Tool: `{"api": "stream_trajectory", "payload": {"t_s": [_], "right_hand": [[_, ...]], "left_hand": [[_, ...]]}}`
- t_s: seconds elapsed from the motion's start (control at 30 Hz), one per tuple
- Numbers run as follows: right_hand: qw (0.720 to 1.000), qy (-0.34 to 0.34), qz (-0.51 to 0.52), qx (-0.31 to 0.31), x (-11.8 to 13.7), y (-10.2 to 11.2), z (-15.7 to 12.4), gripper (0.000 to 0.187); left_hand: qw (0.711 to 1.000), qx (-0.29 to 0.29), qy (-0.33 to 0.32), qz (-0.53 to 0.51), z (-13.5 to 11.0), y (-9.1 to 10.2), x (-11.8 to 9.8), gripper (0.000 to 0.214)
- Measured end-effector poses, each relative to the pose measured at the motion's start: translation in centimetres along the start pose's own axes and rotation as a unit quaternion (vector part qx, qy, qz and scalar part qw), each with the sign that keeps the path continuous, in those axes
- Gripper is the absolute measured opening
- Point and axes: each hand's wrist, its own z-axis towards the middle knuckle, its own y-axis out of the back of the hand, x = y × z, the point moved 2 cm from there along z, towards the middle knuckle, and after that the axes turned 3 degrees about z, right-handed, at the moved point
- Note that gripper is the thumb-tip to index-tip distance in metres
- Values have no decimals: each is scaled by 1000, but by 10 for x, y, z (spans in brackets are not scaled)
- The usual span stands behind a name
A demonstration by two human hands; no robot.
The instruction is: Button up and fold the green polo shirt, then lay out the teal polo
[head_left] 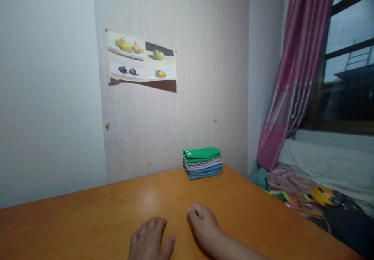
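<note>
My left hand (pixel 150 238) lies palm down on the orange-brown wooden table (pixel 87 221), its thumb apart from the fingers and nothing in it. To its right, my right hand (pixel 204 223) rests on its side with the fingers curled in; no object shows in it. Beyond both hands, near the table's far right corner, sits a neat stack of folded cloths (pixel 203 168). The top piece is green with white lettering at its left end, above checked, pale and blue layers. Neither hand touches the stack.
A pale wood-grain panel (pixel 189 108) stands behind the table, with a sheet of fruit pictures (pixel 142 57) fixed on it. At right hang a pink curtain (pixel 292 88) and a window (pixel 350 69). Below the table's right edge lie a pinkish cloth (pixel 289 180) and other jumbled items.
</note>
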Motion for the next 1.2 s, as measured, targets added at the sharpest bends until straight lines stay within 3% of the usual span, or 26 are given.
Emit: {"api": "stream_trajectory", "payload": {"t_s": [0.17, 0.47, 0.73, 0.87, 1.07, 1.2], "right_hand": [[990, 16, -133, 43, 29, 4, -23, 40], [973, 11, -226, 53, 48, 12, -22, 38], [968, 9, -247, 42, 48, 14, -20, 41], [967, 13, -248, 57, 43, 13, -20, 46], [964, 11, -242, 110, 34, 14, -16, 47], [961, 7, -244, 130, 29, 13, -14, 46]], "left_hand": [[1000, -20, -11, -7, 4, -4, 7, 39], [994, -83, -51, -46, 8, -4, 11, 31], [993, -42, -104, -27, -16, 10, 17, 18], [999, -34, -39, -9, -44, 32, 51, 21], [987, -57, 136, 63, -108, 66, 121, 25], [973, -86, 202, 69, -139, 73, 142, 31]]}}
